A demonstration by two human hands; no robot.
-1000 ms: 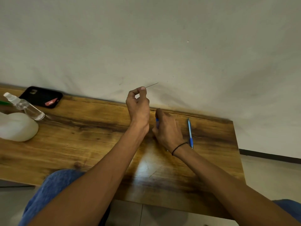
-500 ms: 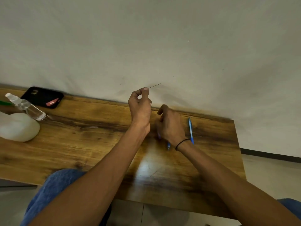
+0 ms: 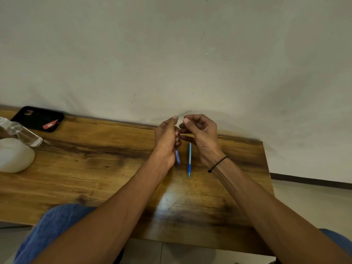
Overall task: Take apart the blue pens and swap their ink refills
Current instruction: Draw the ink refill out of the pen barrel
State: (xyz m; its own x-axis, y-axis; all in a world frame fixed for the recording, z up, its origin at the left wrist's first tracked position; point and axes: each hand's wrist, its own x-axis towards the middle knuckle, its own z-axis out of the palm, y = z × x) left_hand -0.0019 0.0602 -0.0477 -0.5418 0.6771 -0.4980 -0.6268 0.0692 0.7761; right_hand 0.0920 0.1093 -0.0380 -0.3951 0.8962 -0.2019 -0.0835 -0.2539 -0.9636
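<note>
Plain off-white wall behind; wooden table (image 3: pixel 95 168) pushed up against it.

Change noted: half a second ago the right hand (image 3: pixel 202 139) was down on the table at a pen. It is now raised, level with the left hand (image 3: pixel 167 141), their fingertips nearly meeting.

Left hand: thumb and forefinger pressed together on a thin ink refill (image 3: pixel 184 113), which sticks up and to the right against the wall. A short blue barrel piece (image 3: pixel 177 157) shows below that palm; probably tucked in the lower fingers, but the view is poor.

Right hand: fingers curled, thumb and forefinger tips close beside the refill's held end. Cannot tell whether they pinch anything.

Second blue pen (image 3: pixel 189 161) lies whole on the table between the wrists, tip toward the person.

Reading: one pen is open with its refill out; the second is not yet taken apart.

Surroundings: black phone (image 3: pixel 38 119), clear spray bottle (image 3: pixel 22 133) and white container (image 3: pixel 14 155) far left, well apart. Nothing obstructs the hands.
</note>
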